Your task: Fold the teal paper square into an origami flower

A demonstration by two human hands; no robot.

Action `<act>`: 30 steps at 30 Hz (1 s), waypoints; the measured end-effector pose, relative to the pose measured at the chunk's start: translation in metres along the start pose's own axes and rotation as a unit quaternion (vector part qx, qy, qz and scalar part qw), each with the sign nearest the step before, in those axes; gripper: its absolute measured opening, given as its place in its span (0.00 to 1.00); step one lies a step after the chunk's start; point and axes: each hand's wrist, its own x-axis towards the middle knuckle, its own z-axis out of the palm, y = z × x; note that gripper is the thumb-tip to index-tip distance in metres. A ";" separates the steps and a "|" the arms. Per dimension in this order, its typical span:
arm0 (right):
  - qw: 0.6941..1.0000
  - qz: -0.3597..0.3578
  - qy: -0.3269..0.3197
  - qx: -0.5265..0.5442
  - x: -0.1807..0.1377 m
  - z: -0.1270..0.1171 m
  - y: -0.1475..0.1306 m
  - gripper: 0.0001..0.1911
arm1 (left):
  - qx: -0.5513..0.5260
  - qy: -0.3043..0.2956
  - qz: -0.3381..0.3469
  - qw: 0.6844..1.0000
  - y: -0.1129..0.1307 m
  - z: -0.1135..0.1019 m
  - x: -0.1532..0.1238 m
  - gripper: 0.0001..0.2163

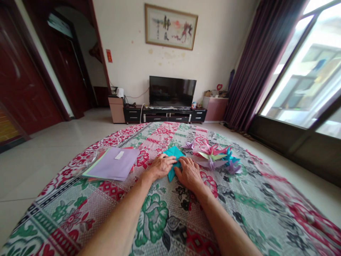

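A turquoise sheet of origami paper (173,152), folded into a pointed diamond-like shape, lies on the patterned tablecloth in front of me. My left hand (162,165) is on its left side, fingers bent and pressing the paper. On the right side, my right hand (189,172) holds the paper's edge, with thumb and fingers near the lower point. Both hands cover parts of the folds. Just right of my right hand sits a group of folded paper cranes (213,156) in pink, pale green, blue and purple.
A stack of coloured paper sheets (112,163), purple on top with a small white label, lies to the left beside clear plastic wrapping (90,160). The round table wears a floral tablecloth (151,220). Beyond it stands a television (172,91) on a low cabinet.
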 end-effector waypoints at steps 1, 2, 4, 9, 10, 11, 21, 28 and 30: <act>1.000 0.000 0.000 -0.002 0.000 0.000 0.000 0.18 | 0.003 -0.002 0.001 1.000 0.000 0.000 0.000 0.15; 1.000 0.000 0.000 -0.004 0.000 0.000 0.000 0.18 | 0.007 -0.005 0.004 1.000 0.000 0.000 0.000 0.15; 1.000 -0.001 0.000 -0.007 0.000 0.000 0.000 0.18 | 0.016 -0.008 0.012 1.000 0.000 0.000 0.001 0.16; 1.000 -0.004 0.000 -0.013 0.000 -0.001 -0.001 0.17 | 0.020 -0.018 0.034 0.999 -0.001 0.001 0.001 0.16; 1.000 -0.003 0.000 -0.014 0.000 0.000 -0.001 0.17 | 0.020 -0.019 0.033 0.999 -0.001 0.001 0.001 0.16; 1.000 -0.002 0.000 -0.016 0.000 0.000 -0.001 0.17 | 0.021 -0.019 0.030 0.999 -0.001 0.001 0.000 0.16; 1.000 0.006 -0.020 -0.012 -0.001 -0.003 -0.002 0.18 | 0.036 -0.016 -0.011 0.999 0.006 0.003 -0.008 0.18; 0.998 0.029 -0.057 -0.018 0.000 -0.003 0.001 0.22 | 0.054 -0.016 -0.032 0.998 0.015 0.003 -0.012 0.18; 0.997 0.039 -0.059 -0.027 0.001 -0.001 0.000 0.22 | 0.052 -0.013 -0.036 0.998 0.016 0.003 -0.012 0.18</act>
